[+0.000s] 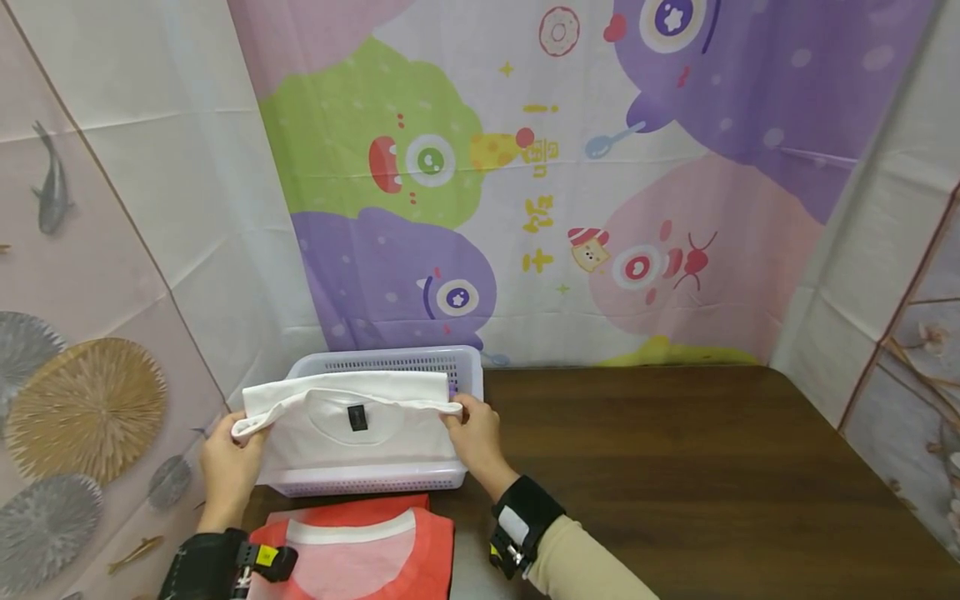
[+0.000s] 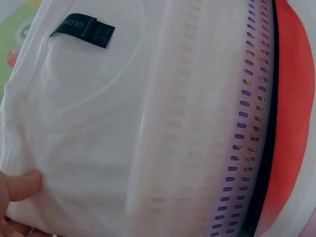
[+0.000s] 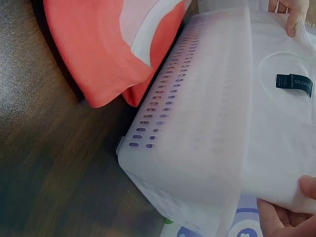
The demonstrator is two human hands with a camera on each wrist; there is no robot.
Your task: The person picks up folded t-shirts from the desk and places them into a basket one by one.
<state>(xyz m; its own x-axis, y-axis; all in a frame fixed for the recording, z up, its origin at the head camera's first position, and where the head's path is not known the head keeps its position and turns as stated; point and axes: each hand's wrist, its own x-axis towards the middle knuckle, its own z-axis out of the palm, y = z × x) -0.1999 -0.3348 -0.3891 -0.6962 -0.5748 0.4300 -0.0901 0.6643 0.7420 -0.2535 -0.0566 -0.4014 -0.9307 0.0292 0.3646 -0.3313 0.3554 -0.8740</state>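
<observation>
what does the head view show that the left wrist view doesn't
Only the head view shows both hands, the left hand and the right hand, each gripping an end of the folded white t-shirt over the basket. It also shows the dark brown wooden table and the cartoon monster backdrop.

Only the left wrist view shows the basket's slotted wall close up, and a thumb on the shirt.

Both show the white t-shirt with its black neck label, the pale lilac perforated plastic basket and the folded red t-shirt beside it.

The folded shirt (image 1: 352,421) between both hands is white with a black label (image 1: 357,417); beneath it, a pale lilac basket (image 1: 390,360); nearer the wrists, a coral-red shirt (image 1: 360,554) with white collar.
</observation>
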